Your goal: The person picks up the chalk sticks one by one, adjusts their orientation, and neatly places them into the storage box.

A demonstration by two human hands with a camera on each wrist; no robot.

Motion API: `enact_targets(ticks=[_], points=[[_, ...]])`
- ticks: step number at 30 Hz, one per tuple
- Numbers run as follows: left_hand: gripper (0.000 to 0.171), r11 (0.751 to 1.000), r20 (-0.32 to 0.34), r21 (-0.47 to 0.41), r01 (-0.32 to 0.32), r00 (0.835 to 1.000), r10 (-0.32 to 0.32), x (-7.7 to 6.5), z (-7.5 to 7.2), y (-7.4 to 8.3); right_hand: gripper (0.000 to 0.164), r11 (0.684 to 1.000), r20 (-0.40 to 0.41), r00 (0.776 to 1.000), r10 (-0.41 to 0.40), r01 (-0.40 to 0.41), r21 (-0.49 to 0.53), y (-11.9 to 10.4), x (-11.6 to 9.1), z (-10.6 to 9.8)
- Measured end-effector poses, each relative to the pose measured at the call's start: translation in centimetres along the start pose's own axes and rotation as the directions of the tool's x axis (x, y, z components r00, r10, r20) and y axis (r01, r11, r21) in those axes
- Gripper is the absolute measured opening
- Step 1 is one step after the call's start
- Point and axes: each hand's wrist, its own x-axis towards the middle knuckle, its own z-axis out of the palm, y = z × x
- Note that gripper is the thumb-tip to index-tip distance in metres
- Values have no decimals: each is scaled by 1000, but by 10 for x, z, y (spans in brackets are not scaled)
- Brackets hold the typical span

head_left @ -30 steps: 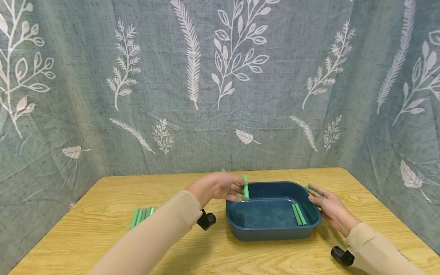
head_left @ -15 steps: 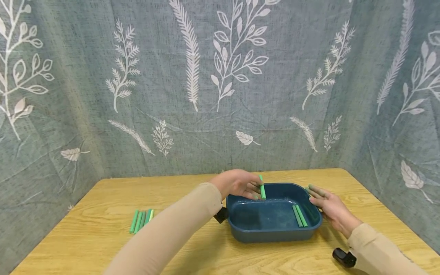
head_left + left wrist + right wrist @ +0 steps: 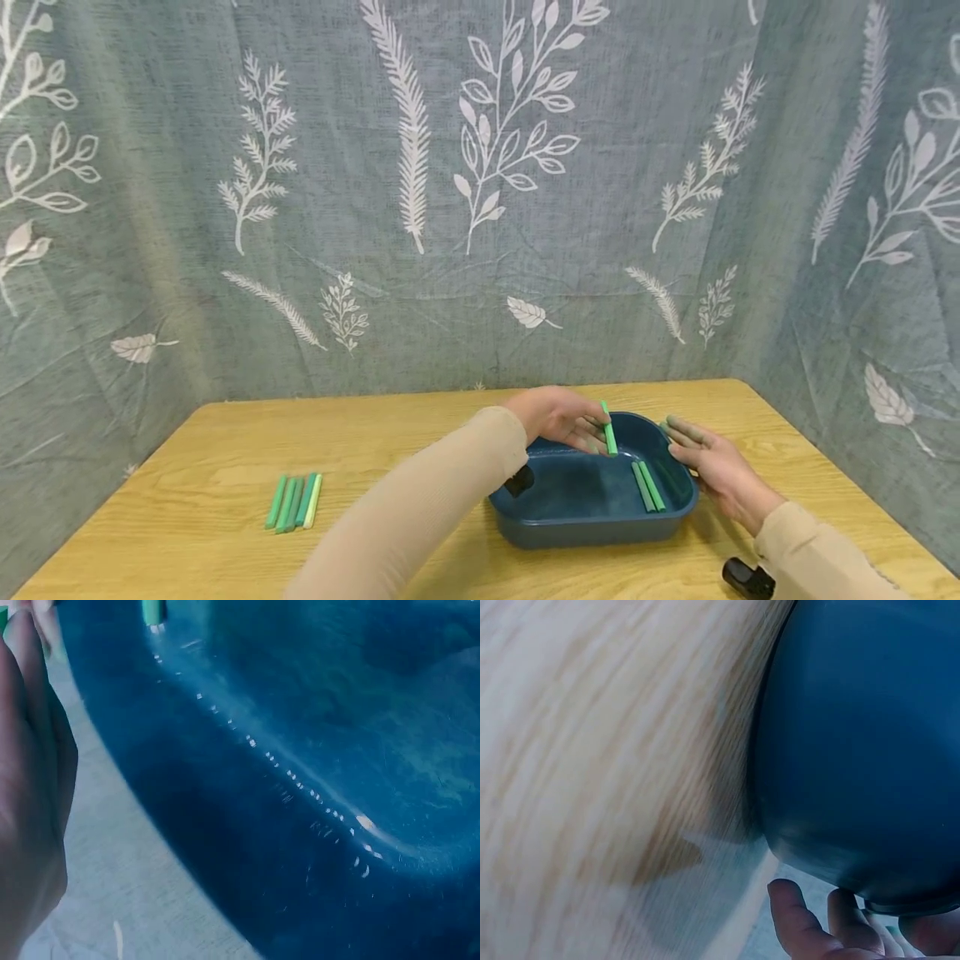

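Observation:
My left hand (image 3: 566,415) is over the dark blue tub (image 3: 585,534), pinching a green chalk stick (image 3: 610,434) between thumb and fingers. Inside the tub, two green chalk sticks (image 3: 649,487) lie side by side near the right end. The left wrist view shows the edge of the left hand (image 3: 34,787) beside the tub's rim and the end of a green stick (image 3: 153,610). Against the tub's right end rests my right hand (image 3: 722,472), fingers extended. In the right wrist view, its fingers (image 3: 799,919) show below the tub's outer wall (image 3: 855,765).
Several chalk sticks (image 3: 292,502), green to yellow-green, lie in a row on the left of the wooden table (image 3: 180,500). A grey-green leaf-patterned curtain (image 3: 450,333) surrounds the table's back and sides. Small black cameras (image 3: 748,577) sit at both wrists.
The left hand has carried its chalk stick rightward, from the tub's left end to near the two sticks inside. More of the row on the table shows. The right hand stays at the tub.

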Motion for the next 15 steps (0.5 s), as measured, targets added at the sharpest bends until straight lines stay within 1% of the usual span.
enact_targets(ticks=[4,7,11,15], points=[[17,999,-3,43,4,1000,-4,11,2,-8,60,1000,19,1000,13,-13,15,2,-1,3],[21,998,-5,55,18,1000,-18,17,1,-10,61,1000,25,1000,9,-9,16,2,0,3],[33,996,12,44,83,996,-84,26,1,-12,60,1000,17,1000,6,-6,-5,2,1,1],[38,984,22,38,172,985,-172,37,6,-16,60,1000,17,1000,8,-8,-9,1,1,-2]])
